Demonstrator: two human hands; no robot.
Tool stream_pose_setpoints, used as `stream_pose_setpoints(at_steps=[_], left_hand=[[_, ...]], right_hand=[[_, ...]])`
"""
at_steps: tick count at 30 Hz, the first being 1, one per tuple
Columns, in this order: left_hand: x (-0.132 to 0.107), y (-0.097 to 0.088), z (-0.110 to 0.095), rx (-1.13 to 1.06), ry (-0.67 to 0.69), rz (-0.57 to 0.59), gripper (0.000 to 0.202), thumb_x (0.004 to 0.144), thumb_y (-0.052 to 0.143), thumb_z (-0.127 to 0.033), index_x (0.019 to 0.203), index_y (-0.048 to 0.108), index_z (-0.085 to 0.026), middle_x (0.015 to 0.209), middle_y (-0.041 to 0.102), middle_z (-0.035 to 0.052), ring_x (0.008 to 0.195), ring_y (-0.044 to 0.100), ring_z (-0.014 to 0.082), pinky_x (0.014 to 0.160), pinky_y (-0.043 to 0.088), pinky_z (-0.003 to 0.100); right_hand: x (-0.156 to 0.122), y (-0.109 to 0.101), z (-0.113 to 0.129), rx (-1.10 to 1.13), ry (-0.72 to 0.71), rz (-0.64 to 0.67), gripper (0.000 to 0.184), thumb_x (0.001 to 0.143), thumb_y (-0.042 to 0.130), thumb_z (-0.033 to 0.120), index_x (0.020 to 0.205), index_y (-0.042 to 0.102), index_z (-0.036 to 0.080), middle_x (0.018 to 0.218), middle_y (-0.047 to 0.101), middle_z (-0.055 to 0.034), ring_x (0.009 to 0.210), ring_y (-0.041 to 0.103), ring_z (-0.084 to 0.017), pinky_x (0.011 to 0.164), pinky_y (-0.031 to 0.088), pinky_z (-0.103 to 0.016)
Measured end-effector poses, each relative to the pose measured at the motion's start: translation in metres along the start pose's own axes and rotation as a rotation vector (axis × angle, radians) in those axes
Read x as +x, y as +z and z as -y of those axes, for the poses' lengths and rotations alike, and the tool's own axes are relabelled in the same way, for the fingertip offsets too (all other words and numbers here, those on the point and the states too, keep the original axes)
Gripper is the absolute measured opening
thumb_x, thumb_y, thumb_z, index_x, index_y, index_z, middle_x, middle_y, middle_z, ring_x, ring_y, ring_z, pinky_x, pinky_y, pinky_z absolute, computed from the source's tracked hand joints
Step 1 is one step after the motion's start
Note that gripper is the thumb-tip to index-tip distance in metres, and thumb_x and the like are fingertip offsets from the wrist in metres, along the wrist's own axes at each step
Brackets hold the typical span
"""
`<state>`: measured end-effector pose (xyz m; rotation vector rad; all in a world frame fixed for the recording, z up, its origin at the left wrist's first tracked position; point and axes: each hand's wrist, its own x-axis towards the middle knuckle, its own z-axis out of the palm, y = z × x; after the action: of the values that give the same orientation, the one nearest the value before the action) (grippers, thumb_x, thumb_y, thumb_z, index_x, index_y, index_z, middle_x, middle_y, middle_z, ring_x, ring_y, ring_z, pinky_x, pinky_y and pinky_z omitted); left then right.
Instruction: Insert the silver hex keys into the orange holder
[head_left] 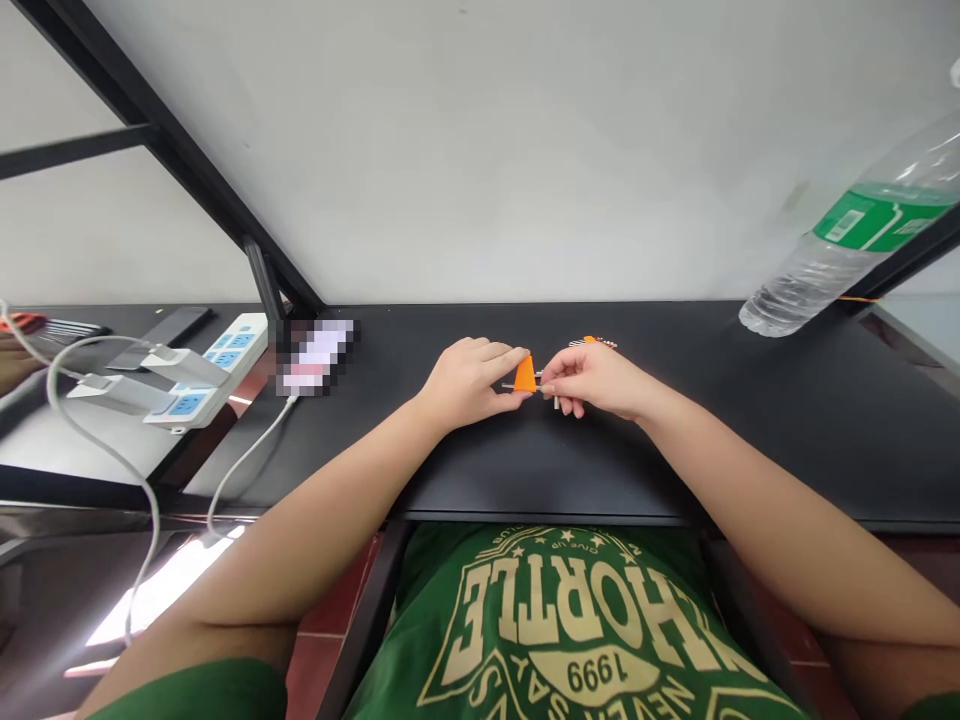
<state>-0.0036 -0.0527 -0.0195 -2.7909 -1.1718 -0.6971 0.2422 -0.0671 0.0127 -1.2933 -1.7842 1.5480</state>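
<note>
Head view, and I've got the left hand [469,385] pinching the orange piece [525,376] just over the counter [675,470], right hand [600,382] fingers closed on a metal pin [510,386] meeting it, seated or not I cannot tell.

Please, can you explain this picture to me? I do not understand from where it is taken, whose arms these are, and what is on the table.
There is no machine here. The camera sits on a person's head and looks down, so the two bare arms are that person's own. The left hand pinches a small orange piece. The right hand meets it and grips thin metal pins, too small to identify. Both hands are over a black desk. On the desk's left side are a white power strip and a white cable. At the right stands a water bottle with a green label.
</note>
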Motion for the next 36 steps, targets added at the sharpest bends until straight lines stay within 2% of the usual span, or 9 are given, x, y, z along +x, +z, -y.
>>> stream_pose_setpoints(at_steps=[3, 6, 8, 14, 20, 22, 26, 30, 36], left_hand=[[0.0, 0.001, -0.006, 0.043, 0.01, -0.033, 0.042, 0.096, 0.058, -0.049, 0.129, 0.067, -0.025, 0.112, 0.077, 0.0083, 0.094, 0.07, 0.0224, 0.084, 0.048, 0.038], [-0.001, 0.001, -0.007, 0.08, 0.0, -0.027, 0.04, 0.097, 0.057, -0.049, 0.125, 0.068, -0.023, 0.101, 0.077, 0.008, 0.09, 0.07, 0.0229, 0.081, 0.047, 0.038], [-0.001, 0.002, -0.007, 0.086, -0.003, -0.001, 0.042, 0.096, 0.058, -0.05, 0.125, 0.068, -0.021, 0.098, 0.077, 0.0084, 0.089, 0.071, 0.0237, 0.081, 0.047, 0.038], [-0.001, 0.009, -0.009, 0.043, 0.007, 0.028, 0.057, 0.098, 0.061, -0.045, 0.147, 0.055, -0.019, 0.106, 0.077, 0.0097, 0.092, 0.073, 0.0241, 0.084, 0.051, 0.038], [0.001, 0.003, -0.015, -0.075, -0.07, 0.064, 0.048, 0.094, 0.067, -0.036, 0.139, 0.058, -0.023, 0.107, 0.076, 0.0042, 0.095, 0.072, 0.0224, 0.084, 0.051, 0.035], [0.001, 0.002, -0.015, -0.111, -0.119, 0.059, 0.041, 0.093, 0.066, -0.03, 0.133, 0.06, -0.025, 0.102, 0.075, 0.0018, 0.092, 0.071, 0.0211, 0.084, 0.051, 0.034], [0.001, 0.008, -0.007, -0.175, -0.227, -0.002, 0.045, 0.091, 0.068, -0.027, 0.134, 0.059, -0.026, 0.103, 0.071, 0.0026, 0.095, 0.069, 0.0213, 0.088, 0.054, 0.034], [0.0, 0.014, 0.002, -0.194, -0.285, -0.037, 0.045, 0.088, 0.074, -0.027, 0.13, 0.061, -0.022, 0.111, 0.069, 0.0069, 0.107, 0.067, 0.0244, 0.095, 0.057, 0.038], [0.002, 0.013, 0.004, -0.201, -0.258, -0.033, 0.046, 0.087, 0.075, -0.026, 0.131, 0.062, -0.02, 0.111, 0.069, 0.0075, 0.107, 0.066, 0.0245, 0.098, 0.057, 0.04]], right_hand=[[0.007, 0.007, -0.006, 0.299, 0.031, 0.005, 0.031, 0.075, 0.091, 0.034, 0.087, 0.068, 0.017, 0.07, 0.072, -0.0034, 0.058, 0.066, -0.013, 0.055, 0.058, -0.025], [0.009, 0.011, -0.008, 0.403, 0.066, 0.012, 0.035, 0.072, 0.094, 0.03, 0.094, 0.071, 0.016, 0.077, 0.074, -0.0044, 0.066, 0.071, -0.014, 0.064, 0.064, -0.026], [0.009, 0.012, -0.007, 0.373, 0.076, 0.01, 0.028, 0.074, 0.092, 0.027, 0.089, 0.072, 0.015, 0.074, 0.073, -0.005, 0.067, 0.072, -0.014, 0.065, 0.065, -0.026], [0.01, 0.014, -0.008, 0.265, 0.085, -0.002, 0.01, 0.083, 0.079, 0.021, 0.08, 0.071, 0.015, 0.068, 0.072, -0.0049, 0.059, 0.067, -0.012, 0.061, 0.06, -0.025], [0.012, 0.016, -0.008, 0.139, 0.059, -0.018, 0.007, 0.087, 0.071, 0.023, 0.084, 0.07, 0.016, 0.069, 0.071, -0.0044, 0.06, 0.067, -0.015, 0.065, 0.059, -0.03], [0.012, 0.012, -0.009, 0.005, 0.007, -0.091, 0.012, 0.092, 0.067, 0.029, 0.091, 0.071, 0.017, 0.072, 0.071, -0.0039, 0.062, 0.066, -0.016, 0.065, 0.056, -0.032], [0.011, -0.003, -0.015, -0.609, -0.237, -0.315, 0.012, 0.091, 0.063, 0.021, 0.091, 0.075, 0.019, 0.096, 0.07, -0.0055, 0.08, 0.064, -0.017, 0.076, 0.051, -0.032], [0.011, -0.013, -0.021, -0.991, -0.187, -0.283, 0.016, 0.092, 0.061, 0.018, 0.093, 0.077, 0.02, 0.107, 0.067, -0.0078, 0.09, 0.063, -0.02, 0.079, 0.047, -0.033], [0.011, -0.006, -0.017, -1.179, -0.127, -0.204, 0.014, 0.09, 0.06, 0.013, 0.081, 0.07, 0.017, 0.098, 0.065, -0.0105, 0.091, 0.061, -0.023, 0.076, 0.043, -0.034]])
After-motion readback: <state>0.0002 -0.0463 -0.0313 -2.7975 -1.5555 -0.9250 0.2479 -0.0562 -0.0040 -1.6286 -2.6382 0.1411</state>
